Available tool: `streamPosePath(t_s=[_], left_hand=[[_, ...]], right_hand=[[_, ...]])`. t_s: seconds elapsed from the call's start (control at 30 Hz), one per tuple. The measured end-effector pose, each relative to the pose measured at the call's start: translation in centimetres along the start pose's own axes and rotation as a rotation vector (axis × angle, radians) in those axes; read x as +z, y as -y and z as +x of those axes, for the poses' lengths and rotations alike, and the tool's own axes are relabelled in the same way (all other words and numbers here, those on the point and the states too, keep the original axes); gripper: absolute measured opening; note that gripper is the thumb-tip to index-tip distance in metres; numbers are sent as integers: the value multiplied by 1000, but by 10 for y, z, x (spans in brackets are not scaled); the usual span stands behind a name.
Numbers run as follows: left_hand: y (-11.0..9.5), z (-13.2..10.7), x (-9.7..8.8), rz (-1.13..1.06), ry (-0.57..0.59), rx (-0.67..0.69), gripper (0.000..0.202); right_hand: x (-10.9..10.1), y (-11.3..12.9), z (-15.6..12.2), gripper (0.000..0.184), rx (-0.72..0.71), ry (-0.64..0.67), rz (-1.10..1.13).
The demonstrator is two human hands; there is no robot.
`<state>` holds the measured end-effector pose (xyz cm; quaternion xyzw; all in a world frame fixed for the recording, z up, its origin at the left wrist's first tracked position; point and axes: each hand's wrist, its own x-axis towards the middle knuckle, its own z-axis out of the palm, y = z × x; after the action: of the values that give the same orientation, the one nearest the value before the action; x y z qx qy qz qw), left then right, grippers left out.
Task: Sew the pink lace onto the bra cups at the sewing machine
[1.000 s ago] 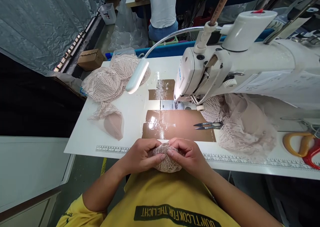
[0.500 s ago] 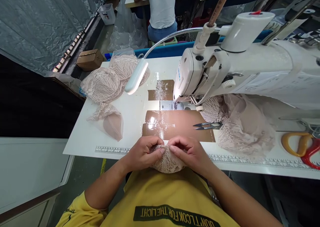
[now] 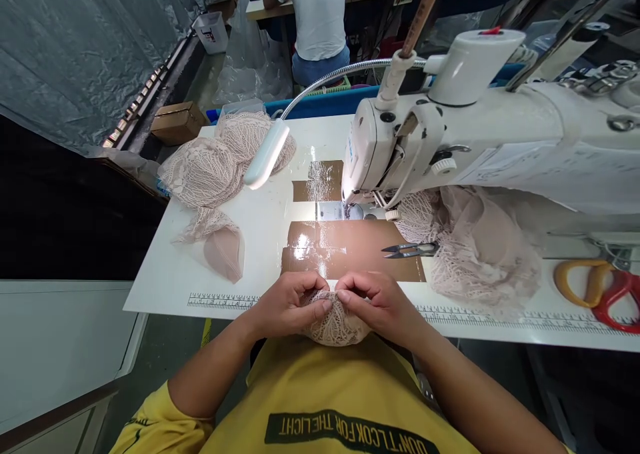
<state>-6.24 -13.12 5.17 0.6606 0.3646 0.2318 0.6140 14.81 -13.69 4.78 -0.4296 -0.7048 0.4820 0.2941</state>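
So I've got this little domed lace cup (image 3: pixel 336 324) pinched between both hands right at the near edge of the counter (image 3: pixel 165 281), pretty much against my yellow shirt (image 3: pixel 325 401). My left hand (image 3: pixel 285 305) is curled shut on its left side, and my right hand (image 3: pixel 381 303) is closed on the right side, thumbs and fingertips meeting along the top rim. The lace is pale pinkish-beige, open and wavy in pattern, and the piece bulges out rounded below my fingers.

Just past my hands there's a glossy brown taped patch (image 3: pixel 350 249) on the smooth white counter, catching a lot of glare. A printed ruler strip (image 3: pixel 220 301) runs along the counter's edge on either side of my hands. Beyond my right hand lie small metal thread snips (image 3: pixel 411 248), touching a rumpled heap of the same lace with sheer beige mesh (image 3: pixel 480 254). Above that heap sits the sewing machine (image 3: pixel 475 134), off-white, hard and rounded. Further right are scissors with orange and red handles (image 3: pixel 597 287).

Off beyond my left hand, well apart, there's a stack of molded lace cups (image 3: pixel 220 164), and nearer to me a single one (image 3: pixel 217 241) with smooth mesh showing. A slim white lamp (image 3: pixel 267 154) on a ribbed metal gooseneck hangs over them. Someone in a white top (image 3: pixel 320 14) sits at another bench further back.
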Motion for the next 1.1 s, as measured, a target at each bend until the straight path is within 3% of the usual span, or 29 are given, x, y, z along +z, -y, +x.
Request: streamPosePath(t_s=[0.13,0.3,0.57,0.73,0.83,0.9,1.0,1.07,1.1], left_hand=[[2,2,2,1,-31,-35,15],[5,7,6,9,-28,-54,21],[4,14,7,-373,109,-151,28],[12,23,17,-595,-39,-256,32],[8,21,2,-619,-221,-305,35],[-3,16,-20,-481,-390,-244,33],[-22,16,-51,-13,-645,-58,26],[-28,29,-57,437,-710,73,23],[-27,41,-54,660,-677,124,23]], right_hand=[[-9,-4,-2,24,2,33,89],[-5,-3,-1,17,46,67,50],[-8,-7,-4,23,120,70,215],[-8,-9,6,29,169,46,307],[-19,-12,9,28,171,-32,277],[-31,-15,7,29,198,-134,222],[-51,-16,2,26,224,-287,63],[-59,-12,4,23,207,-316,-76],[-62,-9,7,22,195,-300,-150]])
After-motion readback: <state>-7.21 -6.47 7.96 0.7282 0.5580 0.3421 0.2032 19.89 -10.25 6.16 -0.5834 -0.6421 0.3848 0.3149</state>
